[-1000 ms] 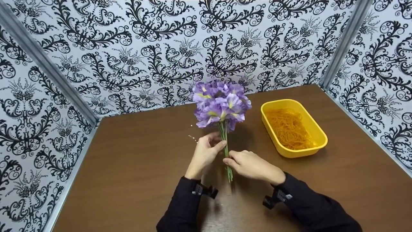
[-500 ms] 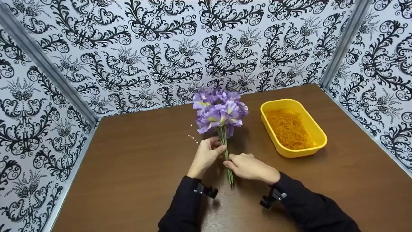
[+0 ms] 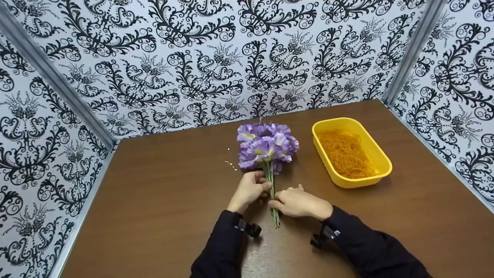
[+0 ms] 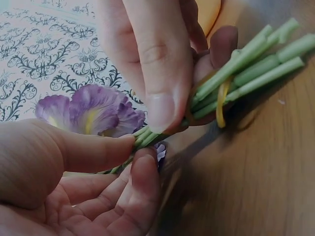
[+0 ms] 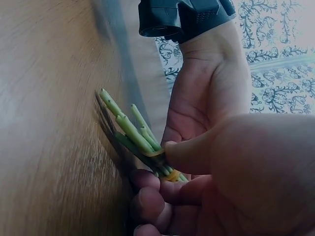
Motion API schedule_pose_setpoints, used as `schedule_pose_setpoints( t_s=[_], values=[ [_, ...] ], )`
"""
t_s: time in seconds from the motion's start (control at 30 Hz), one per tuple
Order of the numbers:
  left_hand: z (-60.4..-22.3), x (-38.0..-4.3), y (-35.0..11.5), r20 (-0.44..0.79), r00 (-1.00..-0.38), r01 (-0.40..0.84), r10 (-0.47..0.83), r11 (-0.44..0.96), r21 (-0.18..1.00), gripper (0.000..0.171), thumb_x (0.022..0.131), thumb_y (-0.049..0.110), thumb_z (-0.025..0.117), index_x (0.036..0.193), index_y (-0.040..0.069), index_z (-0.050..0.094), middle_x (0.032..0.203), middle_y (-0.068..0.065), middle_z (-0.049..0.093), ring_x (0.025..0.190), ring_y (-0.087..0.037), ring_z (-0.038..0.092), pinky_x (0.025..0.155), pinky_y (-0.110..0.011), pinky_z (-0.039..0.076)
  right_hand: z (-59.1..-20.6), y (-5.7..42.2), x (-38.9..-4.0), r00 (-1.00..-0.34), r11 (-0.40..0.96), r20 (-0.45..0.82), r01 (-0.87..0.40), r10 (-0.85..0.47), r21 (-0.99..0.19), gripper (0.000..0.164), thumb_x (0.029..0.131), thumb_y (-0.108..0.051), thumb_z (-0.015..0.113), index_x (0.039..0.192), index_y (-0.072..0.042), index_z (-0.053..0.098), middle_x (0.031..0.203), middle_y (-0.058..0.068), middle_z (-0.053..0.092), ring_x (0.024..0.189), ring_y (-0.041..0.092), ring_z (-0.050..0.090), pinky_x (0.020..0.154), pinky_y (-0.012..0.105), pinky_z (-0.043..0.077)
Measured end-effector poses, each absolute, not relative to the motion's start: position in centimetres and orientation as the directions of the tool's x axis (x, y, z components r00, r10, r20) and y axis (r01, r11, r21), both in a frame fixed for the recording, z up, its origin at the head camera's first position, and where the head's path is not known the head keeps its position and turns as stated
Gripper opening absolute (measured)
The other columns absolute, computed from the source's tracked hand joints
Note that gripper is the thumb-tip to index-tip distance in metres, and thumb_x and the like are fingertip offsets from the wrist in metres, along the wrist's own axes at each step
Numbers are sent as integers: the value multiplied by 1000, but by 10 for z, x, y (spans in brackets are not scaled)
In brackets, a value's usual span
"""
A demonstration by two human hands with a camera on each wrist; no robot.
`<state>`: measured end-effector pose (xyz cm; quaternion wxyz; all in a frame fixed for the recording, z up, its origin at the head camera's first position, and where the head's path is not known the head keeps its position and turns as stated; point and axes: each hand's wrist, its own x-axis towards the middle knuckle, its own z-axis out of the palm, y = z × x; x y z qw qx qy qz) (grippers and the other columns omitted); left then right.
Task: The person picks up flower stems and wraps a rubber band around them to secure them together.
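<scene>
A bunch of purple flowers [image 3: 266,148] with green stems lies low over the table in the head view, blooms pointing away from me. My left hand [image 3: 249,191] pinches the stems between thumb and fingers just below the blooms. Nearer the cut ends, my right hand [image 3: 299,204] grips the same stems. A yellow rubber band [image 4: 222,101] loops round the stems close to their ends in the left wrist view. Beside the right thumb, the right wrist view shows the band [image 5: 172,175] bunched on the stems [image 5: 133,132]. Blooms hide the upper stems.
A yellow tub [image 3: 380,148] stands to the right, holding a heap of orange-yellow rubber bands [image 3: 343,154]. Small pale specks [image 3: 230,165] lie on the brown table [image 3: 166,200] left of the flowers. Patterned panels [image 3: 208,61] enclose the back and sides.
Both hands and the bunch have come down and nearer to me, and the blooms sit lower against the back panel. Both hands still hold the stems. The tub stays put.
</scene>
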<state>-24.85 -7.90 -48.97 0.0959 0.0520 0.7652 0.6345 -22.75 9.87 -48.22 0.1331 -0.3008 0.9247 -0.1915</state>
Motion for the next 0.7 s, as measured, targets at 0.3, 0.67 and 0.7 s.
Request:
schedule_pose_setpoints(
  t_s=[0.3, 0.67, 0.7],
  values=[
    [-488, -247, -81, -148, -964, -101, 220, 209, 973, 57, 92, -2, 70, 141, -13, 43, 102, -19, 69, 77, -25, 70, 66, -36, 61, -478, 102, -226, -767, 742, -132, -540, -628, -397, 35, 102, -40, 57, 73, -20, 58, 69, -5, 56, 75, 25, 63, 89, 67, 41],
    [-487, -247, -81, -143, -966, -90, 215, 238, 967, 62, 93, 2, 71, 144, -11, 40, 104, -20, 70, 81, -29, 71, 68, -40, 61, -475, 101, -225, -770, 759, -149, -543, -620, -359, 37, 103, -41, 56, 72, -21, 57, 70, -4, 57, 79, 28, 65, 89, 63, 43],
    [-487, -246, -81, -139, -967, -86, 215, 240, 967, 62, 93, 2, 71, 144, -11, 40, 103, -20, 70, 81, -30, 71, 68, -40, 61, -475, 101, -225, -771, 760, -147, -545, -620, -354, 38, 103, -41, 55, 71, -20, 56, 70, -4, 57, 79, 28, 66, 88, 62, 44]
  ],
)
